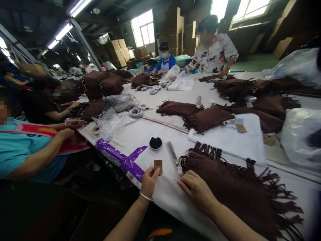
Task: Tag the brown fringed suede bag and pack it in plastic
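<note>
The left hand (149, 181) pinched a small brown tag (158, 166), its print too small to read, while the right hand (195, 189) rested curled on the dark-brown fringed bag (240, 194).

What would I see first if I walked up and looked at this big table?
Right in front lies a big brown fringed bag with long tassels, and the right hand rests at its edge. The left hand pinches a little brown tag beside strips of purple tape on the white table. Farther back, more brown fringed bags are spread out, with other people working around them.
</note>
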{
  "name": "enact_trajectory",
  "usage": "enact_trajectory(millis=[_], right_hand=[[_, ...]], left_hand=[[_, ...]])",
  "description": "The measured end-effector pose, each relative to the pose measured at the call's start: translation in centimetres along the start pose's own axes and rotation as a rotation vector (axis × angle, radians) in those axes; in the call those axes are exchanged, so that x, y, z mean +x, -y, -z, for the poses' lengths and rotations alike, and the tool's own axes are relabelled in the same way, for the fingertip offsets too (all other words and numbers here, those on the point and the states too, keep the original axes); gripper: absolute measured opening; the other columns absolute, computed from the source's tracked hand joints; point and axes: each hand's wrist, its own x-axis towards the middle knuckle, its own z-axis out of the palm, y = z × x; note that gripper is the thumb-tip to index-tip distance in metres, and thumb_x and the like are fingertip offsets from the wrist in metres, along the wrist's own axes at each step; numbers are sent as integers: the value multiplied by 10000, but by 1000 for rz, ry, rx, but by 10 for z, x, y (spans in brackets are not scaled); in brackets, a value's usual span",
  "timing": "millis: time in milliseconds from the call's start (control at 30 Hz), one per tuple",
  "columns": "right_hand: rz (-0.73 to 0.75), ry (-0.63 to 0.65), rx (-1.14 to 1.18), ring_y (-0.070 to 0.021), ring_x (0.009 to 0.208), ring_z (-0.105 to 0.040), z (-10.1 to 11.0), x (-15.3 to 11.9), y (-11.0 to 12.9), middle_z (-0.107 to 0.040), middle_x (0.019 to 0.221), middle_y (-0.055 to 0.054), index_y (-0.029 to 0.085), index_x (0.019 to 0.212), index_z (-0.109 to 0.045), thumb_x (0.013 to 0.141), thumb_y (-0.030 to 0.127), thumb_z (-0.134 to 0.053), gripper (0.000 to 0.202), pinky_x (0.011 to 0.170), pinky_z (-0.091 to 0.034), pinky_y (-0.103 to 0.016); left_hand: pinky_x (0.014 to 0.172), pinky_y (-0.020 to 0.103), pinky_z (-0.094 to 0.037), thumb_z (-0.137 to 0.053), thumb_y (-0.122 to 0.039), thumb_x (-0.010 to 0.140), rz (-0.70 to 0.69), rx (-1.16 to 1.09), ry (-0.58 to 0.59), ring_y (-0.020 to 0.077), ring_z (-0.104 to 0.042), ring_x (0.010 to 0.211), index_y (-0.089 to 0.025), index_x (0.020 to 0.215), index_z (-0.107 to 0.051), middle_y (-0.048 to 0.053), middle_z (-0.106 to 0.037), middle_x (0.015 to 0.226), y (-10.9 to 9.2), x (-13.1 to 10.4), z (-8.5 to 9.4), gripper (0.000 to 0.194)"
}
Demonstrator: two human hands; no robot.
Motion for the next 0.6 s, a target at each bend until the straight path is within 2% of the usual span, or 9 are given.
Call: enact_trajectory(millis=[100,167,200,267,333,400,500,600], right_hand=[[104,46,-47,-159,895,-557,-6,19,11,-663,882,6,246,908,-634,925,360,-444,223,841,-456,-293],[152,79,-82,-159,1022,-557,-21,25,17,-661,1074,1,261,1080,-615,922,305,-443,238,923,-443,-278],[138,74,-110,-177,1111,-528,-30,27,18,-621,1188,-32,230,1182,-569,924,254,-416,301,975,-422,-299],[40,27,-184,-253,1262,-413,-48,33,17,-490,1346,-151,99,1315,-443,906,140,-352,421,1059,-353,-416],[-81,-22,-255,-318,1297,-357,-60,44,13,-451,1345,-245,6,1330,-387,870,65,-326,468,1061,-316,-524],[-181,-38,-304,-346,1219,-444,-65,61,6,-535,1230,-273,-1,1274,-451,847,38,-341,442,984,-380,-561],[-288,-44,-351,-307,1051,-564,-59,84,-3,-624,1077,-201,67,1149,-556,852,51,-404,334,875,-459,-541],[-277,-45,-359,-266,1086,-541,-47,92,-4,-592,1153,-134,114,1161,-538,868,80,-444,310,929,-424,-521]], left_hand=[[560,217,-424,-631,-468,785,-61,3,-14,119,-522,566,-164,747,-543,-21,-579,632,-7,-3,-5,318],[640,242,-464,-616,-440,810,-154,43,5,144,-570,662,-161,810,-569,5,-614,709,-16,-2,-10,283],[698,260,-479,-605,-421,825,-212,76,19,160,-591,730,-161,862,-583,21,-634,770,-20,-1,-13,263],[813,297,-480,-584,-378,850,-325,160,45,182,-606,855,-166,956,-594,48,-652,895,-31,5,-21,237],[857,314,-475,-580,-338,856,-420,243,66,185,-603,900,-171,977,-600,58,-644,949,-40,13,-34,208],[868,323,-473,-591,-301,846,-506,316,94,187,-596,913,-169,941,-618,63,-633,955,-46,23,-50,165],[905,358,-454,-607,-250,826,-607,409,145,203,-572,952,-168,863,-648,74,-624,959,-53,33,-74,99],[913,376,-449,-608,-220,822,-661,445,189,205,-566,947,-173,822,-657,70,-624,940,-60,37,-90,68]])
